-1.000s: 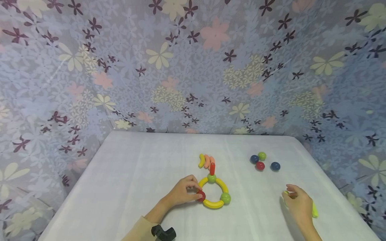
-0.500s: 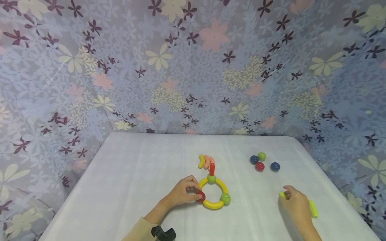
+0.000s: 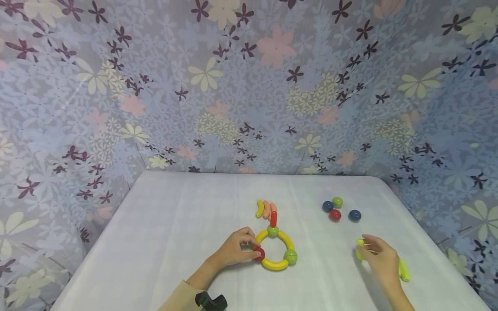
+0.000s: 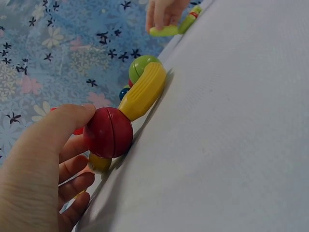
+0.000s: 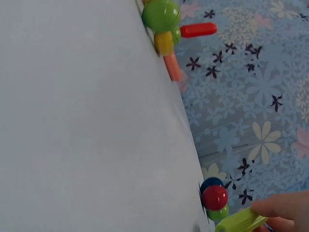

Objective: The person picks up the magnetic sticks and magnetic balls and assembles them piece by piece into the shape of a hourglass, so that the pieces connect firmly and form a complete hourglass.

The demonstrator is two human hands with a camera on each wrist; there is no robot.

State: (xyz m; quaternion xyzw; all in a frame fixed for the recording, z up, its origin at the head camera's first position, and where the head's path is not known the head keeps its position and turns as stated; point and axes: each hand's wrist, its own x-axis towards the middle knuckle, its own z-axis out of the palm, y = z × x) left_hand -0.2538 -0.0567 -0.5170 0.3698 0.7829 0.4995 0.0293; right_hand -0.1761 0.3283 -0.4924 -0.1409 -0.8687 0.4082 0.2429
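Note:
My left hand (image 3: 235, 248) pinches a red ball (image 3: 259, 254) between thumb and fingers. That ball is part of a ring on the table, with curved yellow rods (image 3: 275, 264) joining it to two green balls (image 3: 290, 256). A red stick (image 3: 274, 218) points outward from the far green ball (image 3: 273, 231). In the left wrist view the red ball (image 4: 108, 133) has a groove round it. Over at the right, my right hand (image 3: 381, 259) holds a yellow-green rod (image 3: 360, 250) by its fingertips; the right wrist view shows only the fingers and this rod (image 5: 239, 221).
Another yellow-green rod (image 3: 404, 271) lies beside the right hand. Two blue balls (image 3: 355, 215), a red ball (image 3: 335, 215) and a green ball (image 3: 337, 202) sit at the back right. Behind the ring are a small yellow rod (image 3: 260, 208) and two pink-orange rods (image 3: 266, 209).
My right hand has moved slightly left, bringing one yellow-green rod away from the other and turning it more upright. The left hand and the ring have stayed in place.

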